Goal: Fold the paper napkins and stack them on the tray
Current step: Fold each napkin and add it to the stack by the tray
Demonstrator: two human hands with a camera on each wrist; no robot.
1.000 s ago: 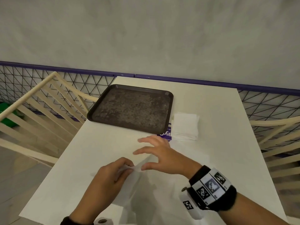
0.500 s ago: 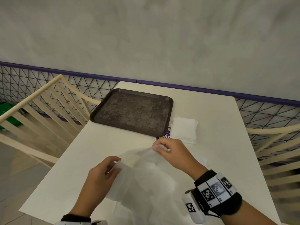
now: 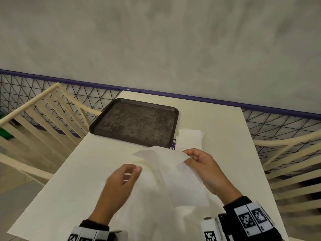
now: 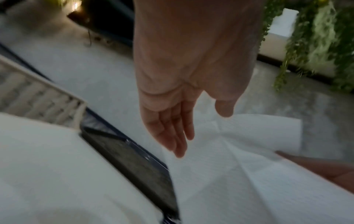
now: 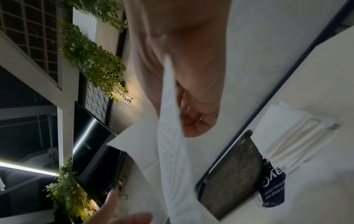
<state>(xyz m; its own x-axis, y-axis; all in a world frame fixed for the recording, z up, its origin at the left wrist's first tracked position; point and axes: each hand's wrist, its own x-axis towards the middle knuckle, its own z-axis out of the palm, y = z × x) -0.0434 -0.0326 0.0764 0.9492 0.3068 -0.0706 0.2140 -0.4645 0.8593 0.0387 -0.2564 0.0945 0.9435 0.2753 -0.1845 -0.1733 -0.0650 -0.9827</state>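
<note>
My left hand (image 3: 121, 180) hangs loose and open over the desk (image 3: 69, 180), holding nothing; the tray (image 3: 175, 117) beyond is bare. My right hand (image 3: 203, 164) pinches the unfolded napkin (image 3: 180, 181) by its far edge, lifted above the desk. It's thin, floppy and tears easily, so I'd grip corners, not the middle.

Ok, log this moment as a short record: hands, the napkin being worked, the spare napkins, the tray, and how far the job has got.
left hand: open, fingers relaxed, just above the napkin, gripping nothing
right hand: pinches the far edge of the open napkin
open napkin: unfolded, far part lifted off the table
napkin stack: on the table, just right of the tray
tray: dark, at the far left of the table, holds no napkins
progress: no folded napkin on the tray yet
</note>
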